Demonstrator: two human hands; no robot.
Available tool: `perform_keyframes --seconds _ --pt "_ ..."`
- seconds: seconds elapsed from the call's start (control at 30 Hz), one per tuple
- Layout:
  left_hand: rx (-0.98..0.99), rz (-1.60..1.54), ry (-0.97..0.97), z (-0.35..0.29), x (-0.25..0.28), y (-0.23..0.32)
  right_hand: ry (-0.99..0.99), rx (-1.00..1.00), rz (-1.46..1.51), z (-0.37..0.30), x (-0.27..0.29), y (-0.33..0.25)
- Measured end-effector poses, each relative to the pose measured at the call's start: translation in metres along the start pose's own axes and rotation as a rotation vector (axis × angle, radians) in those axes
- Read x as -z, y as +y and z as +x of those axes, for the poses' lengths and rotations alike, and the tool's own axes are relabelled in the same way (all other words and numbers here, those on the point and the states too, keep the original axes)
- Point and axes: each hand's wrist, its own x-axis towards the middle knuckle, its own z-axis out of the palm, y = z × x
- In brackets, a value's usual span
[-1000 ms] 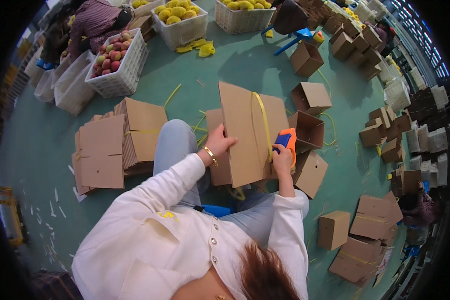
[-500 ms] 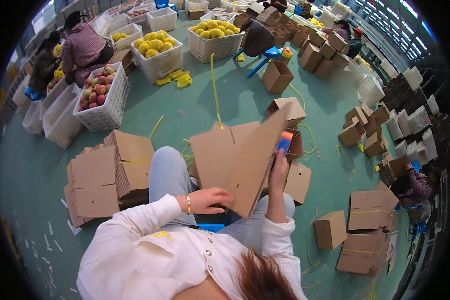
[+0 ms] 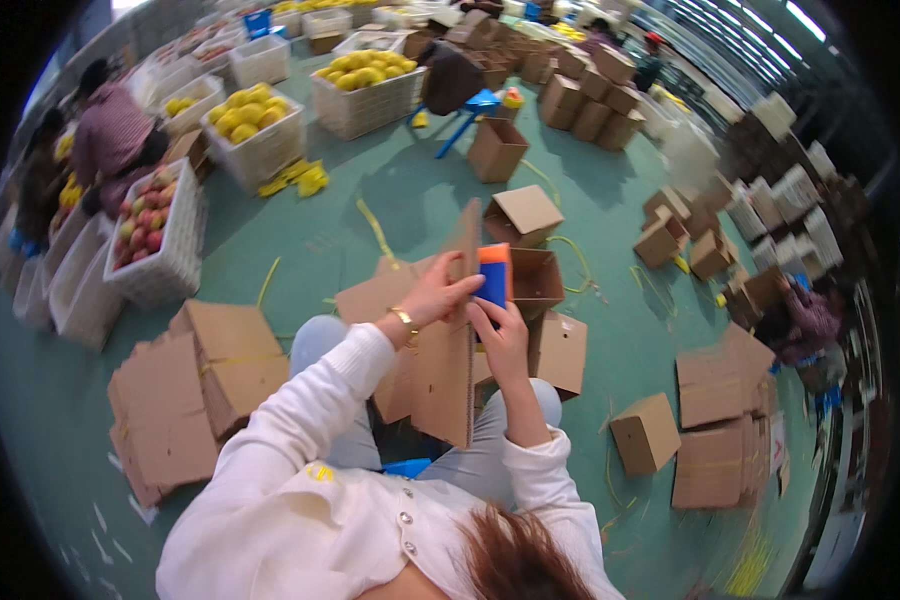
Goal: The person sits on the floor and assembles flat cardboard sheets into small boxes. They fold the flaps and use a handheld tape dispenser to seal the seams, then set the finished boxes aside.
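A flat folded cardboard box (image 3: 444, 385) stands on edge above my lap, seen nearly edge-on. My left hand (image 3: 436, 295) is closed on its upper part, fingers on the left face and thumb reaching across the edge. On the other side, my right hand (image 3: 503, 338) grips a blue and orange tape dispenser (image 3: 494, 275), which sits close against the cardboard. The fingers there are partly hidden, and I cannot tell whether tape touches the board. Behind it, more flat cardboard (image 3: 365, 298) lies by my knees.
Stacked flat cardboard (image 3: 165, 410) lies at my left, with more bundles (image 3: 715, 465) at the right. Formed boxes (image 3: 645, 433) stand about the floor. Crates of apples (image 3: 160, 245) and yellow-wrapped fruit (image 3: 260, 145) stand farther off, near a person (image 3: 115, 135) and a blue stool (image 3: 470, 115).
My left hand has moved from the cardboard's lower edge to its upper part. The cardboard has swung more upright, and the tape dispenser has come closer to it. My view has shifted.
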Motion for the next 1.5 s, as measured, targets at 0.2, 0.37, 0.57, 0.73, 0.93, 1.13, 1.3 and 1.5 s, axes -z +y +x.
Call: perform_keyframes --seconds 0.2,0.37,0.57,0.73,0.93,1.13,1.3,1.5 --pt "0.108 -0.065 -0.127 -0.013 0.017 0.005 -0.063 -0.103 0.049 0.063 -0.012 0.016" --pt "0.114 -0.094 -0.145 -0.019 0.026 0.004 -0.252 -0.189 0.082 0.075 -0.008 0.017" --pt "-0.256 0.618 0.046 -0.017 0.050 0.016 -0.252 -0.136 -0.252 0.079 0.007 -0.006" --pt "-0.390 0.968 -0.016 -0.012 0.071 0.028 -0.421 -0.103 -0.473 0.091 -0.022 -0.026" --pt "-0.300 1.317 -0.291 -0.041 0.109 0.078 -0.278 0.174 -0.864 0.022 0.083 -0.054" --pt "-0.234 1.222 -0.233 -0.045 0.097 0.044 -0.270 0.083 -0.945 -0.014 0.041 -0.037" --pt "-0.300 1.275 -0.278 -0.045 0.091 0.048 -0.226 0.038 -0.934 -0.023 0.049 -0.036" --pt "-1.029 1.089 -0.041 -0.104 0.070 0.059 -0.261 0.079 -1.034 -0.028 0.049 -0.027"
